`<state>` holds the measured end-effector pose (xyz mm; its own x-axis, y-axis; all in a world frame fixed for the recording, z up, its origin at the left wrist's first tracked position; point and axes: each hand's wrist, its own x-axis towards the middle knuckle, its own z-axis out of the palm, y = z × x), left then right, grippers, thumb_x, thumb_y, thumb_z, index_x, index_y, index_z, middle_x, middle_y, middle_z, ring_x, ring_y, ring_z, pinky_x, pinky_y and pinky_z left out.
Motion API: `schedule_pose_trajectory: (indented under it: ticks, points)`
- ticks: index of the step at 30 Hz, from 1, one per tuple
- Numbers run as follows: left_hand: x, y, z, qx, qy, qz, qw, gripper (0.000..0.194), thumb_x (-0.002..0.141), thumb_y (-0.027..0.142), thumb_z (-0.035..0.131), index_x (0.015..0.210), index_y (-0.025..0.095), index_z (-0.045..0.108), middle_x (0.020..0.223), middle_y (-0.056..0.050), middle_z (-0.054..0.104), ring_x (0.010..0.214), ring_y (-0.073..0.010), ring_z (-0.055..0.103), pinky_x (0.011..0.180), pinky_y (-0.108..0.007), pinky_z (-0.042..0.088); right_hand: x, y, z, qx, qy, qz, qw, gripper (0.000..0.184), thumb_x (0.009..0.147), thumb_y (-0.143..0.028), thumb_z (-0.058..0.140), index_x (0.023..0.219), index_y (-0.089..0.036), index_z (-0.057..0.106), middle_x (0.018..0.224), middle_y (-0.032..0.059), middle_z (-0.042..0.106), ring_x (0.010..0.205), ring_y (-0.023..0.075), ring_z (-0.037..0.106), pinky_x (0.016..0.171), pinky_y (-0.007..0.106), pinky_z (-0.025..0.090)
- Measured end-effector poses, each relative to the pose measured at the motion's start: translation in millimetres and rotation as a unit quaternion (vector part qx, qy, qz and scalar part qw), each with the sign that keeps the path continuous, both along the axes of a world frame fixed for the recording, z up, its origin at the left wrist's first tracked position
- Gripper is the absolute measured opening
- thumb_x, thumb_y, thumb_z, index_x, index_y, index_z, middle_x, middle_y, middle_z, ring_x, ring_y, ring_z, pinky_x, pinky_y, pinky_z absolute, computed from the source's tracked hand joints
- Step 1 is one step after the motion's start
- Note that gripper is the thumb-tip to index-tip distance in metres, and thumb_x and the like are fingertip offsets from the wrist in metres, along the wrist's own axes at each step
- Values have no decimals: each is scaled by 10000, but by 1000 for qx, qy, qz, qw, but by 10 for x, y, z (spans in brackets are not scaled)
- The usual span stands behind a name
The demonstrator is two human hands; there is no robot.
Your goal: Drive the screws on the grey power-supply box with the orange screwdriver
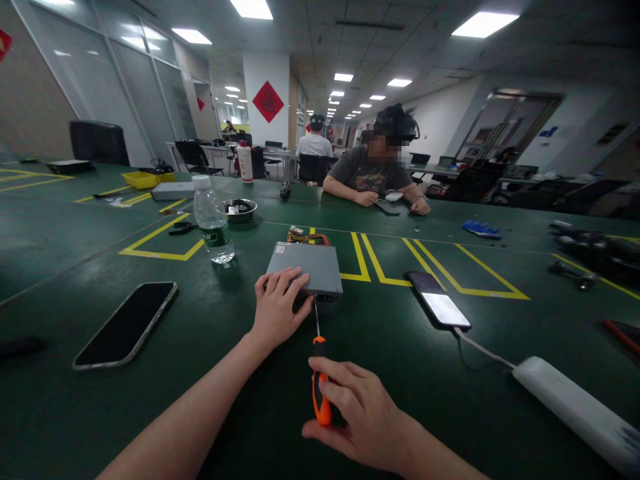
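Orange-and-black, the slim screwdriver [320, 348] is pinched in my right hand [363, 417], tip at a flat grey metal box [316, 263]. My left hand [277, 303] rests on it, fingers spread.

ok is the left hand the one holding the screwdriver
No, the right hand holds the orange-and-black screwdriver, while the left hand rests on the grey power supply unit.

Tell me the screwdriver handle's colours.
Orange and black; the screwdriver handle shows best in the head view.
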<state>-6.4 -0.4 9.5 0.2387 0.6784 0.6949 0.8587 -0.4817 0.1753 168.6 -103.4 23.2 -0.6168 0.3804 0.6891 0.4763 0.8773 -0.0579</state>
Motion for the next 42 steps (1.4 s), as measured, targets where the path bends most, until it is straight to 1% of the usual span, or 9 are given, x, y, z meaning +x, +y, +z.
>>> schedule_pose_trajectory:
  ticks: [5, 9, 12, 16, 19, 25, 32, 38, 42]
  points:
    - [-4, 8, -8, 5, 2, 2, 1000, 332, 825, 357, 526, 1142, 259, 539, 1220, -60, 575, 1144, -246, 472, 939, -438, 262, -14, -5, 70, -4, -56, 12, 998, 292, 966, -299, 335, 1087, -117, 528, 1046, 178, 638, 914, 207, 641, 698, 312, 535]
    - [-4, 5, -4, 6, 1, 3, 1000, 328, 821, 351, 534, 1136, 263, 544, 1222, -54, 574, 1143, -241, 475, 946, -437, 265, -9, 17, 26, 30, -26, 11, 999, 223, 931, -305, 469, 966, -102, 554, 1047, 199, 636, 905, 198, 638, 708, 293, 524]
    - [-2, 1, -2, 6, 0, 3, 1000, 321, 822, 349, 533, 1131, 263, 549, 1217, -50, 578, 1141, -240, 476, 947, -435, 269, 3, 16, -15, 11, -7, 7, 1000, 238, 933, -344, 465, 905, -117, 530, 1030, 182, 646, 881, 184, 643, 731, 283, 522]
    - [1, 1, -4, 5, 2, 5, 1000, 327, 820, 351, 535, 1133, 259, 547, 1220, -52, 575, 1140, -241, 476, 948, -435, 269, 0, -8, 28, -47, -61, -2, 997, 314, 931, -379, 425, 1069, -112, 515, 1093, 176, 618, 963, 208, 617, 770, 304, 519]
    - [1, 3, -6, 5, 0, 6, 1000, 323, 821, 349, 534, 1131, 261, 547, 1218, -49, 576, 1144, -239, 473, 949, -435, 270, -15, -15, 52, -45, -113, 1, 993, 305, 909, -327, 470, 1157, -153, 504, 1144, 170, 592, 976, 216, 608, 782, 325, 512]
    - [-3, 10, -15, 10, -4, 0, 1000, 312, 822, 347, 534, 1122, 260, 554, 1217, -55, 578, 1145, -240, 474, 944, -436, 273, -29, 5, -31, -7, -51, 8, 999, 229, 934, -320, 450, 921, -119, 560, 1085, 171, 625, 815, 176, 641, 754, 300, 514]
    - [10, -1, -2, 4, -2, 3, 1000, 308, 827, 350, 527, 1121, 261, 547, 1218, -50, 578, 1144, -239, 475, 947, -438, 264, -51, -19, 41, -48, -112, -2, 993, 298, 914, -337, 474, 1137, -145, 518, 1135, 150, 605, 936, 203, 618, 781, 308, 509]
    - [2, 2, 0, 4, -3, 0, 1000, 313, 829, 346, 520, 1130, 262, 542, 1220, -55, 576, 1152, -242, 471, 945, -439, 268, -69, 1, -88, -31, -110, -7, 993, 228, 866, -356, 566, 926, -137, 588, 1134, 148, 612, 854, 187, 636, 784, 306, 498]
    - [0, 1, 1, 3, -2, 2, 1000, 315, 828, 351, 520, 1130, 263, 545, 1221, -55, 575, 1148, -243, 474, 943, -437, 273, -57, -2, -43, -73, -125, -20, 989, 321, 812, -409, 630, 980, -141, 575, 1141, 119, 611, 901, 194, 624, 775, 292, 507]
